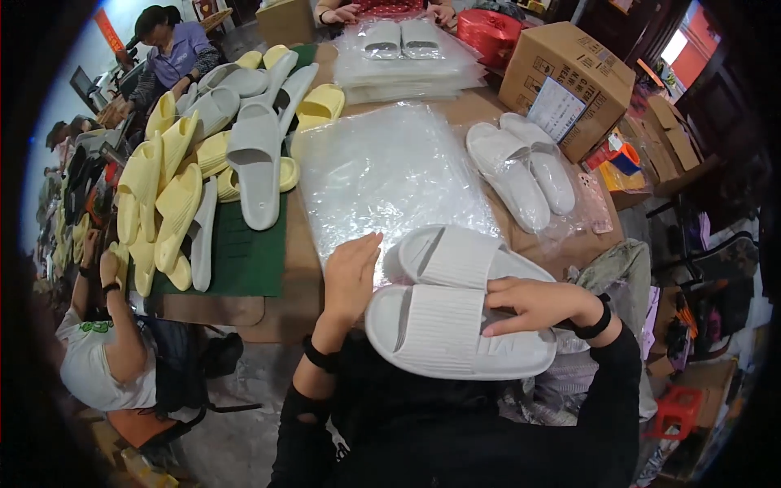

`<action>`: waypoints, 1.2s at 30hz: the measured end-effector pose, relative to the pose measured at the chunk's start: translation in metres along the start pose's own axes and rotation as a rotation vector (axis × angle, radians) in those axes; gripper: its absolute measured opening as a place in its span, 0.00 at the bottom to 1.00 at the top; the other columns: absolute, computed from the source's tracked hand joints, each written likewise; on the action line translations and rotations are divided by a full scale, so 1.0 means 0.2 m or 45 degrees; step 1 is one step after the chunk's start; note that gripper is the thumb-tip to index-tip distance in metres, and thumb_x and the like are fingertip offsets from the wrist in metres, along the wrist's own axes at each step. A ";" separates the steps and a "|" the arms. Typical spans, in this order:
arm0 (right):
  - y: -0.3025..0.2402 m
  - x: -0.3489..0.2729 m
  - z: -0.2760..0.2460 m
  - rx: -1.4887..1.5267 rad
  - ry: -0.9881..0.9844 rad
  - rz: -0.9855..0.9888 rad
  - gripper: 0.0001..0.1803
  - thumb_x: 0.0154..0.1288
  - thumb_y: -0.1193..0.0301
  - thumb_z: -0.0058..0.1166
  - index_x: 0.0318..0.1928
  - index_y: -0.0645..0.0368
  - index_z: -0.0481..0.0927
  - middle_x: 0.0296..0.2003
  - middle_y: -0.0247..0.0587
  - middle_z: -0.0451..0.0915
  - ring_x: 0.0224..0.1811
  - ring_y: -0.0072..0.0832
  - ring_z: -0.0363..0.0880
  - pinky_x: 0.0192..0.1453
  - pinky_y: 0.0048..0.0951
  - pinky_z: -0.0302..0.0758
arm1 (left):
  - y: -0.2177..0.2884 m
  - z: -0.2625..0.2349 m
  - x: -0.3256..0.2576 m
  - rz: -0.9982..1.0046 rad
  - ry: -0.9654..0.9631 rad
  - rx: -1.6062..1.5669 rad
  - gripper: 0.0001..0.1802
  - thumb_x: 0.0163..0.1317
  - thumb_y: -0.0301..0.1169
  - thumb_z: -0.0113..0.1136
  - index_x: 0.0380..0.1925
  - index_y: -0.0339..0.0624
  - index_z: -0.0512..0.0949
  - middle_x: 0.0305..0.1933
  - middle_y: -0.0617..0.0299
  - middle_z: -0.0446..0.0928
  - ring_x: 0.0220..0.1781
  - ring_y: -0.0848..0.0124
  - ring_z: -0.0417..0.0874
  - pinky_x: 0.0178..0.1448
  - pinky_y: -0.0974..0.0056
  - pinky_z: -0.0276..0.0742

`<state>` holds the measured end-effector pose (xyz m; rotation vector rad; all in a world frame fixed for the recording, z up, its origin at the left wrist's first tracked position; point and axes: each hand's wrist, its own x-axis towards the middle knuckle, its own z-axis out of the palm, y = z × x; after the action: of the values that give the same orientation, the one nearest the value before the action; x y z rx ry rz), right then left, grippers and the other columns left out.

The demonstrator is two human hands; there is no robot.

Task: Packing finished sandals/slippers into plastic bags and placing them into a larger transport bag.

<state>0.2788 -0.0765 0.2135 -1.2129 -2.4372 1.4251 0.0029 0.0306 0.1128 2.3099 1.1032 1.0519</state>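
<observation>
A pair of light grey slide slippers (443,329) lies side by side in front of me, at the table's near edge. Each has a ribbed strap, and the toes point left. My right hand (541,307) grips the pair, its fingers reaching in at the back of the straps. With fingers stretched out and nothing in them, my left hand (352,272) is beside the slippers' toes. It is over the near left edge of a stack of clear plastic bags (382,167). A bagged pair of grey slippers (517,175) rests right of the stack.
Yellow slippers (179,203) and grey slippers (256,159) are heaped on a green mat (252,264) at left. A cardboard box (569,81) stands at back right, near a phone (595,203). Across the table, a person sits behind more bags (407,73); others work at left.
</observation>
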 end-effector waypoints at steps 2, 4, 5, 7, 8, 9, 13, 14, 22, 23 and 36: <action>0.00 -0.01 0.01 0.113 0.107 0.057 0.25 0.64 0.54 0.54 0.49 0.64 0.74 0.40 0.53 0.73 0.43 0.47 0.74 0.47 0.38 0.69 | 0.02 -0.01 0.02 -0.046 0.016 -0.185 0.13 0.60 0.25 0.54 0.44 0.40 0.80 0.47 0.50 0.79 0.47 0.52 0.77 0.52 0.56 0.73; 0.06 -0.01 0.05 0.011 0.232 0.005 0.25 0.64 0.54 0.53 0.48 0.65 0.74 0.39 0.52 0.73 0.43 0.47 0.74 0.47 0.39 0.69 | 0.05 -0.01 0.03 0.010 0.014 -0.082 0.13 0.60 0.25 0.54 0.44 0.40 0.80 0.47 0.51 0.79 0.47 0.53 0.77 0.52 0.56 0.73; 0.06 0.01 0.05 -0.083 0.344 -0.043 0.25 0.65 0.54 0.53 0.47 0.65 0.74 0.38 0.52 0.73 0.42 0.47 0.75 0.46 0.39 0.69 | 0.07 -0.02 0.03 0.050 0.010 0.018 0.13 0.59 0.25 0.55 0.44 0.40 0.80 0.47 0.51 0.79 0.48 0.53 0.78 0.52 0.56 0.73; 0.03 0.02 0.03 -0.102 0.296 0.099 0.24 0.65 0.54 0.52 0.45 0.66 0.74 0.38 0.54 0.73 0.42 0.48 0.74 0.47 0.41 0.69 | 0.12 -0.01 0.03 0.101 0.008 0.105 0.12 0.59 0.26 0.55 0.42 0.40 0.81 0.48 0.52 0.78 0.47 0.54 0.78 0.51 0.55 0.73; 0.04 0.03 0.05 -0.179 0.353 0.105 0.24 0.64 0.55 0.52 0.46 0.66 0.74 0.38 0.54 0.73 0.42 0.49 0.74 0.47 0.41 0.69 | 0.12 0.01 0.03 0.132 0.002 0.131 0.12 0.58 0.26 0.56 0.42 0.40 0.80 0.49 0.51 0.78 0.48 0.54 0.78 0.51 0.55 0.73; 0.05 0.04 0.06 -0.254 0.410 0.111 0.24 0.64 0.55 0.52 0.46 0.66 0.74 0.39 0.54 0.73 0.43 0.49 0.74 0.47 0.41 0.69 | 0.12 0.03 0.03 0.164 -0.005 0.156 0.12 0.58 0.26 0.56 0.43 0.40 0.80 0.50 0.51 0.78 0.48 0.54 0.78 0.51 0.55 0.73; 0.08 0.05 0.05 -0.265 0.342 0.221 0.23 0.63 0.56 0.53 0.43 0.66 0.75 0.38 0.53 0.73 0.43 0.48 0.74 0.46 0.40 0.70 | 0.07 0.10 0.08 0.100 0.006 0.090 0.20 0.58 0.29 0.60 0.51 0.37 0.75 0.53 0.44 0.75 0.53 0.49 0.76 0.54 0.54 0.72; 0.10 0.06 0.06 -0.216 0.381 0.120 0.22 0.63 0.56 0.53 0.41 0.66 0.75 0.37 0.53 0.73 0.41 0.48 0.74 0.45 0.40 0.70 | 0.08 0.10 0.11 0.088 -0.040 0.105 0.25 0.58 0.34 0.60 0.55 0.35 0.71 0.53 0.43 0.75 0.55 0.49 0.76 0.56 0.56 0.72; 0.14 0.12 0.09 -0.183 0.267 0.042 0.22 0.62 0.59 0.57 0.48 0.64 0.76 0.37 0.51 0.74 0.38 0.44 0.74 0.42 0.37 0.70 | 0.04 0.12 0.13 -0.307 -0.515 0.007 0.24 0.57 0.39 0.59 0.50 0.35 0.76 0.34 0.45 0.80 0.39 0.49 0.81 0.44 0.53 0.76; 0.13 0.12 0.08 -0.176 0.261 0.042 0.22 0.62 0.59 0.57 0.48 0.64 0.76 0.37 0.51 0.74 0.38 0.44 0.74 0.42 0.37 0.70 | 0.03 0.12 0.13 -0.315 -0.520 0.006 0.24 0.57 0.39 0.59 0.50 0.35 0.76 0.34 0.45 0.80 0.39 0.49 0.81 0.44 0.53 0.76; 0.13 0.09 0.08 -0.154 0.686 0.106 0.19 0.63 0.57 0.52 0.40 0.63 0.78 0.35 0.53 0.76 0.39 0.48 0.76 0.43 0.42 0.71 | 0.04 0.07 0.10 0.137 -0.069 0.503 0.09 0.58 0.24 0.48 0.38 0.39 0.73 0.27 0.52 0.74 0.30 0.54 0.76 0.32 0.53 0.72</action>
<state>0.2757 -0.0702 0.1781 -1.5004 -2.1348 0.8236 0.0265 0.0419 0.1178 2.7135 1.2718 0.8620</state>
